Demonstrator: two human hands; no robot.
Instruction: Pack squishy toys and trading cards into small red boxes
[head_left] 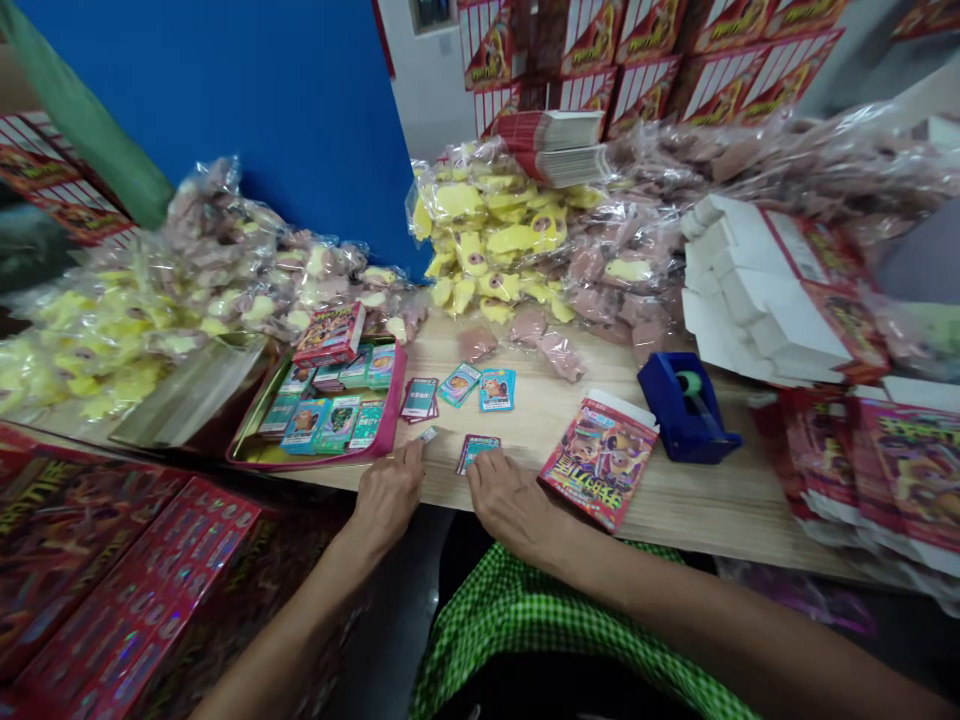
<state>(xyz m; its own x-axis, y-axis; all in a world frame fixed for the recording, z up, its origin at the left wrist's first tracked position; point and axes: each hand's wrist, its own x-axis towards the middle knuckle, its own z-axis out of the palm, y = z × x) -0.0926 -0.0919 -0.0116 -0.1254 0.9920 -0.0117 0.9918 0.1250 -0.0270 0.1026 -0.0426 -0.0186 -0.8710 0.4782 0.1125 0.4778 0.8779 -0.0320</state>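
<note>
My left hand (386,497) rests at the near edge of the wooden table (697,500), fingertips touching a small card pack (428,435). My right hand (510,502) lies beside it, fingers curled over the lower edge of a pink card pack (478,450). Neither hand lifts anything. Three more card packs (459,387) lie just beyond. A red printed box (600,458) lies to the right of my right hand. A pink tray (255,452) with several card packs and a small red box (331,333) sits to the left.
A blue tape dispenser (686,408) stands right of the red box. Bagged yellow and pink plush toys (517,245) pile along the back. Folded white-and-red cartons (772,300) stack at right; flat red cartons (112,590) lie at lower left. A blue wall (285,110) stands behind.
</note>
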